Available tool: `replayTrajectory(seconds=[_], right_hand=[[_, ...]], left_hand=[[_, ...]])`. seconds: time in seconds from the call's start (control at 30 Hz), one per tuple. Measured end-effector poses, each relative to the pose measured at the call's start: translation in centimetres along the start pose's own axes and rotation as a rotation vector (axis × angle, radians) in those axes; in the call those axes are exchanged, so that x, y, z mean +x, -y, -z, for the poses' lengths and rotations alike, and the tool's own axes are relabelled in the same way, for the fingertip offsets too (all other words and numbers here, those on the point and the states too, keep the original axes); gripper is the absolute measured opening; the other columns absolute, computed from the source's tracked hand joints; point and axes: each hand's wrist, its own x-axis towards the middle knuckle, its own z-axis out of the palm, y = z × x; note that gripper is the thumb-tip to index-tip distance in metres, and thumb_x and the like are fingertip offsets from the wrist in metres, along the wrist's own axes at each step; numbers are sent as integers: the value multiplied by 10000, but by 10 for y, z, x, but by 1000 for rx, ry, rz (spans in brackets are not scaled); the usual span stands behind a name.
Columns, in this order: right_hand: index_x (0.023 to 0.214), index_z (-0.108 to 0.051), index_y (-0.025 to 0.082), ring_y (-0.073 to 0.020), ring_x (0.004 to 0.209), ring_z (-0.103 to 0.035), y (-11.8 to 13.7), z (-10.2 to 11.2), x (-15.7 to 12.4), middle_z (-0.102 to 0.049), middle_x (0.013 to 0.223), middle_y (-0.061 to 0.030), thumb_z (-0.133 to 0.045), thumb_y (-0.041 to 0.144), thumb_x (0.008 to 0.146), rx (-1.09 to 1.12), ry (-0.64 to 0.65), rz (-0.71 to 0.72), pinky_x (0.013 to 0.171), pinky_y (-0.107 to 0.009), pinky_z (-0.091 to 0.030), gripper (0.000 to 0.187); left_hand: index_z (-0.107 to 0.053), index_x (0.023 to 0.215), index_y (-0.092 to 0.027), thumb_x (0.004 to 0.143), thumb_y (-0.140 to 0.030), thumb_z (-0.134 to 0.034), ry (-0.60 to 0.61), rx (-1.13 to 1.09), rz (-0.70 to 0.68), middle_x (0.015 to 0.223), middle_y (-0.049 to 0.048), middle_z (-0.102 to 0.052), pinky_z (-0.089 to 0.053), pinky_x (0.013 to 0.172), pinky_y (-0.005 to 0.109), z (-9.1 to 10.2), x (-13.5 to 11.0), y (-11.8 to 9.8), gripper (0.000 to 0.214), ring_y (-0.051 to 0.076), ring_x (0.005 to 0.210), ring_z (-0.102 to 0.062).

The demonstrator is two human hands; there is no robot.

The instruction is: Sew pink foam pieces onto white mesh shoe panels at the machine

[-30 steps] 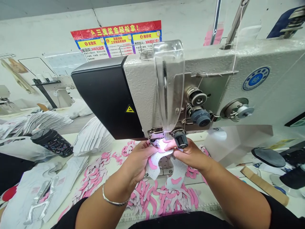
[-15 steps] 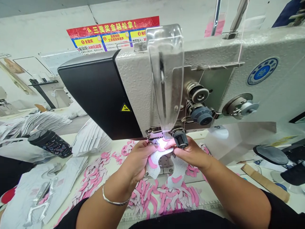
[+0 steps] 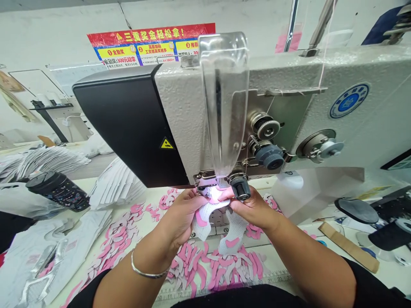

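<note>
Under the lit needle of a sewing machine (image 3: pixel 180 107), I hold a white textured fabric piece (image 3: pixel 231 229) with curved pink patches on it. My left hand (image 3: pixel 185 209) pinches its left side close to the presser foot. On the other side, my right hand (image 3: pixel 255 208) grips the fabric with thumb and fingers, partly behind a black knob (image 3: pixel 240 188). Two strips of the fabric hang down toward me over the metal plate. The needle's contact with the cloth is lost in the glare.
Loose pink and white curved cut pieces (image 3: pixel 189 265) lie in front of the machine and to its left. Stacked white fabric panels (image 3: pixel 114 186) and a black tumbler (image 3: pixel 59 191) stand at left. A brown strip (image 3: pixel 348 247) and a black thread spool (image 3: pixel 389 234) are at right.
The whole view has shifted slightly left. Both hands keep their grip on the fabric at the needle, with little visible movement relative to the machine.
</note>
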Motion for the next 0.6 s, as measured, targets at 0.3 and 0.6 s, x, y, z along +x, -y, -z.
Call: replayTrajectory(seconds=[0.3, 0.6], right_hand=[[1016, -711, 297, -194, 945, -683, 4, 0, -1, -729, 890, 9, -504, 91, 801, -11, 0, 19, 857, -368, -542, 362], [1039, -700, 282, -193, 937, -682, 2, 0, -1, -733, 943, 0, -513, 140, 841, -4, 13, -1, 873, -386, -532, 307]], left_hand=[[-699, 618, -149, 615, -57, -760, 56, -40, -4, 593, 5, -686, -527, 550, 204, 3, 1, 0, 111, 125, 556, -656], [-708, 660, -133, 629, -77, -786, 34, -25, 12, 598, 18, -687, -529, 554, 204, 10, 4, 4, 101, 119, 539, -642]])
